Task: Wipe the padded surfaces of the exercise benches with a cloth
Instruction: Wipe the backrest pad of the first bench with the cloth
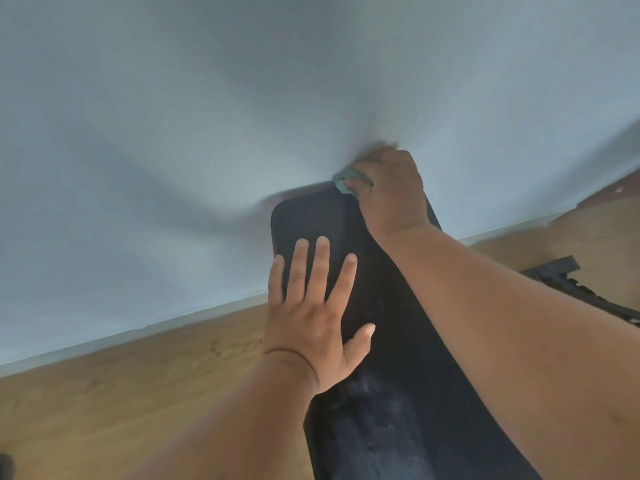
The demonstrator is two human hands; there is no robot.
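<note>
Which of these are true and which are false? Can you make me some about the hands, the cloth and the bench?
1. The right hand holds a cloth. True.
2. The cloth is bright red. False: it is grey-green.
3. The left hand lies flat on the black bench pad. True.
4. The cloth is at the pad's near end. False: it is at the far end, by the wall.
5. The floor is wooden. True.

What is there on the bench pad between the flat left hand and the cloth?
Only bare black bench pad lies between the left hand and the cloth, in the head view.
</note>
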